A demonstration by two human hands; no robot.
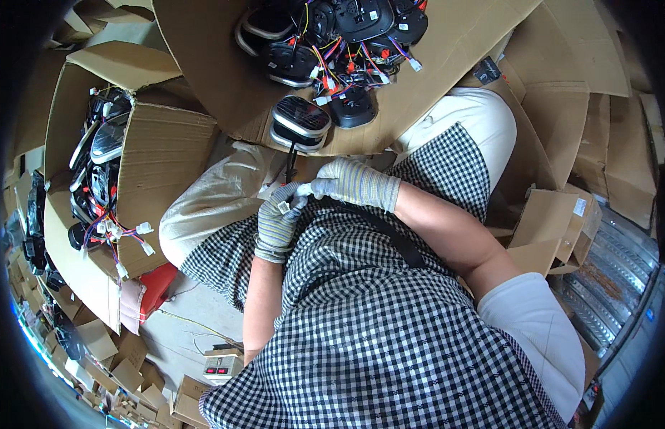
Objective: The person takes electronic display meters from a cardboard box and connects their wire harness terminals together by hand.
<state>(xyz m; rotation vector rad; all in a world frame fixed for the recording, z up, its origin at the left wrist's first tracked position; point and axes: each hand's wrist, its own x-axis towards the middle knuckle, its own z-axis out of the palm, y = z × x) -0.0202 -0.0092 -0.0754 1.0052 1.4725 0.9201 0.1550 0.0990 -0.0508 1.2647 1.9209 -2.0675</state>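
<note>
A pale box (pixel 221 364) with two red panels stands on the grey floor (pixel 174 344). Just left of it sits a brown carton (pixel 189 402); beyond it, leftward, a red object (pixel 159 287); well rightward, a ribbed metal panel (pixel 608 275).

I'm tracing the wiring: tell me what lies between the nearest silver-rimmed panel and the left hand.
The head view shows a black cable between the panel and the left hand.
</note>
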